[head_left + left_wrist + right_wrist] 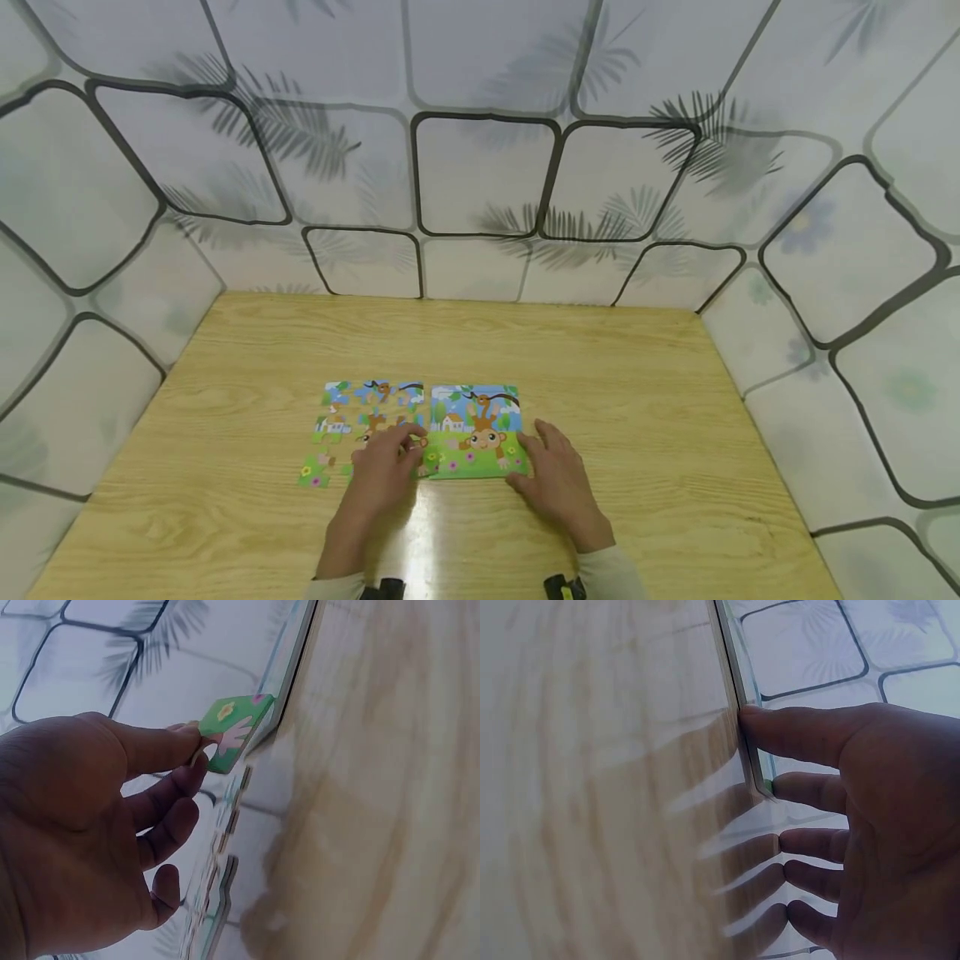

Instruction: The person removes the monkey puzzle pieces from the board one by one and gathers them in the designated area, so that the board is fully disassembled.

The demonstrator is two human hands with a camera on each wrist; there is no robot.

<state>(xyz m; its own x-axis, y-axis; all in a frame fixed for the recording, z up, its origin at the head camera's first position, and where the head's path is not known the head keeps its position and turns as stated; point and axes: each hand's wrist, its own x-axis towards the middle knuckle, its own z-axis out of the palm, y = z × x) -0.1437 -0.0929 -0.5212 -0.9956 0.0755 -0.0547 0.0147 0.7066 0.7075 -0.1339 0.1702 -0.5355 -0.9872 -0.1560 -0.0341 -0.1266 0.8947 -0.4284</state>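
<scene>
My left hand [386,471] pinches a green jigsaw puzzle piece [231,733] between thumb and forefinger. The piece has a yellow flower and a pale monkey's hand on it, and is raised at the lower left corner of the monkey picture board [457,446]. Loose jigsaw pieces [330,425] lie to the left of the board, some spaced apart, some covered by the left hand. With thumb and forefinger, my right hand [558,479] touches the board's lower right corner. Its other fingers [814,877] rest on the table beside the board.
A light wood-grain table [600,358] carries everything. Patterned walls [480,175] with dark outlines and leaf prints rise along its back and both sides. Dark wrist devices [564,587] show at both cuffs.
</scene>
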